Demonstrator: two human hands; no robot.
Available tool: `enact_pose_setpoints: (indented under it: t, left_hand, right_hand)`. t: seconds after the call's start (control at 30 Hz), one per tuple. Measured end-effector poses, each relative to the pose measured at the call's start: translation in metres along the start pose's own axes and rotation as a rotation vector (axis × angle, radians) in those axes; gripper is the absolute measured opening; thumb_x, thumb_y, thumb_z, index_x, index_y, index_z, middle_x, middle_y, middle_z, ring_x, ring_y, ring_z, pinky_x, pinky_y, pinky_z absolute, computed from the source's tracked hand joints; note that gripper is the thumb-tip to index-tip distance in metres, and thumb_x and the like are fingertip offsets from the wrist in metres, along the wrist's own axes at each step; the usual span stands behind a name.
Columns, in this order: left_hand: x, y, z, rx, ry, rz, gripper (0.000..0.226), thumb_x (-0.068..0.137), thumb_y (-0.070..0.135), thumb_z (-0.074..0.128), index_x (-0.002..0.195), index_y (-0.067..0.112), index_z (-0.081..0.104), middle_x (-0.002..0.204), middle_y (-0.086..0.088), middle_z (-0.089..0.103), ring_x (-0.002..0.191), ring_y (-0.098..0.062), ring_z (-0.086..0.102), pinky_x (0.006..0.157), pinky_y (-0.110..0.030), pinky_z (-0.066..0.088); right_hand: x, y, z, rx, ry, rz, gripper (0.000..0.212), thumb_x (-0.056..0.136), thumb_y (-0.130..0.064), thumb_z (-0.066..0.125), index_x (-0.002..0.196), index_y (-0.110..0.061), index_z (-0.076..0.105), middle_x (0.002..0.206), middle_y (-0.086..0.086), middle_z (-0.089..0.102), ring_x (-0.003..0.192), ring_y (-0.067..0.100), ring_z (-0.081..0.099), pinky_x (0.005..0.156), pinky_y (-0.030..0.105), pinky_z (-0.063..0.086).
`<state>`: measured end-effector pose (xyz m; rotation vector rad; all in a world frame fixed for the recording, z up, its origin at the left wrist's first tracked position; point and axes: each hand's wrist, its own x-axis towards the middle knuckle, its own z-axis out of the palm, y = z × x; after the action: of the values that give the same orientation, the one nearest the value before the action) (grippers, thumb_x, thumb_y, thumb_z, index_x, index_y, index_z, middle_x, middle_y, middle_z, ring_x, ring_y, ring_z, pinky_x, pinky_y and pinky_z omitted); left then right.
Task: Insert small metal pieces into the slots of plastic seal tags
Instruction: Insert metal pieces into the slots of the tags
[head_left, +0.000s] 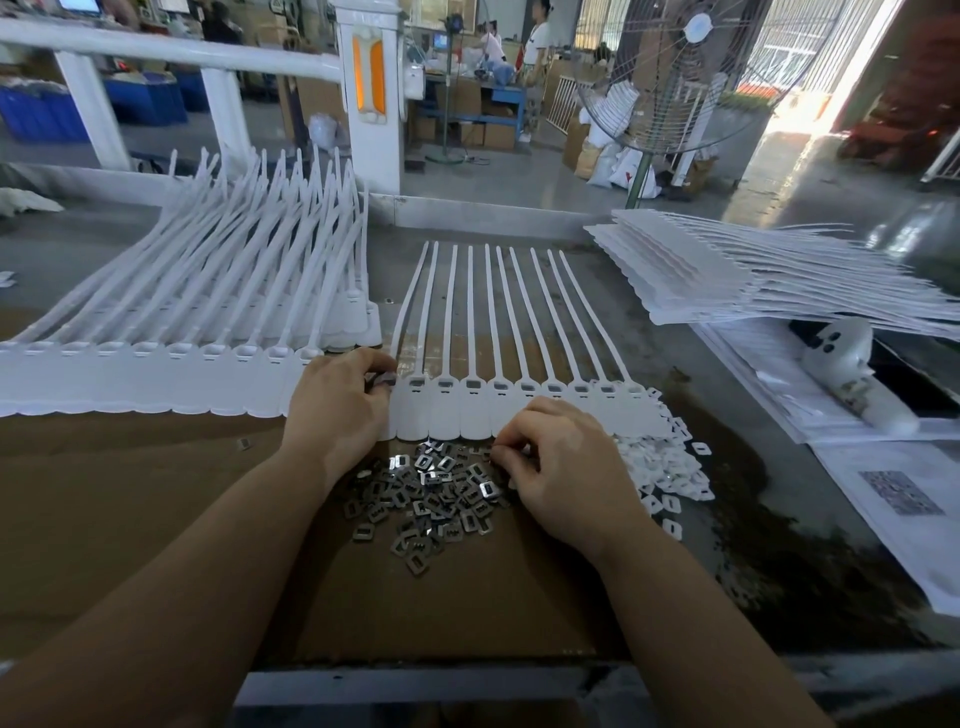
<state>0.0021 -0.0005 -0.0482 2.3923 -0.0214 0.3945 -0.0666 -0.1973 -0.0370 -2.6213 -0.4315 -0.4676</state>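
Two hands working: your left hand (340, 402) pinches a metal piece at the tag strip (524, 410) end slot; right hand (558, 457) fingers curl picking from the metal pile (426, 499) for the next feed.

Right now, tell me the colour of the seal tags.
White seal tags, clearest in the head view.

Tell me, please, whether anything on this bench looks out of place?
One stray metal piece lies alone on the cardboard, left of the left hand and apart from the main pile of metal pieces. Nothing else stands out.
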Motion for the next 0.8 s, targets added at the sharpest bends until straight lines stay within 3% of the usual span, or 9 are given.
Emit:
enact_pose_setpoints:
  t: [0.43,0.6,0.67,0.8]
  left_hand:
    - [0.0002,0.0003,0.0002,0.017,0.008,0.012,0.026,0.090,0.015,0.054,0.113,0.018,0.065,0.111,-0.005,0.065,0.113,-0.023,0.050,0.094,-0.034,0.040]
    - [0.0006,-0.0002,0.0001,0.021,-0.002,-0.002,0.027,0.090,0.016,0.053,0.115,0.019,0.063,0.111,-0.006,0.064,0.114,-0.024,0.049,0.095,-0.034,0.040]
    - [0.0005,0.0000,0.0003,0.022,-0.003,-0.002,0.027,0.090,0.016,0.053,0.115,0.019,0.063,0.111,-0.006,0.065,0.115,-0.024,0.049,0.095,-0.035,0.041]
    - [0.0009,0.0000,0.0007,0.021,0.002,0.000,0.026,0.090,0.017,0.054,0.114,0.018,0.064,0.111,-0.006,0.065,0.114,-0.024,0.049,0.096,-0.036,0.041]
  right_hand:
    - [0.0000,-0.0042,-0.0011,0.027,0.090,-0.020,0.010,0.091,-0.016,0.056,0.086,-0.008,0.059,0.085,-0.002,0.052,0.085,0.014,0.048,0.078,0.025,0.039]
    - [0.0000,-0.0023,-0.0013,0.148,0.164,0.057,0.009,0.093,-0.017,0.051,0.087,-0.011,0.055,0.077,-0.010,0.050,0.072,0.005,0.045,0.064,0.014,0.035]
    - [0.0000,-0.0005,-0.0012,0.233,0.169,0.104,0.009,0.095,-0.019,0.048,0.087,-0.016,0.051,0.071,-0.012,0.051,0.064,0.006,0.048,0.056,0.017,0.038]
    - [0.0001,0.0006,-0.0025,0.341,0.239,0.125,0.010,0.096,-0.015,0.044,0.088,-0.018,0.050,0.071,-0.007,0.059,0.068,0.006,0.055,0.058,0.022,0.047]
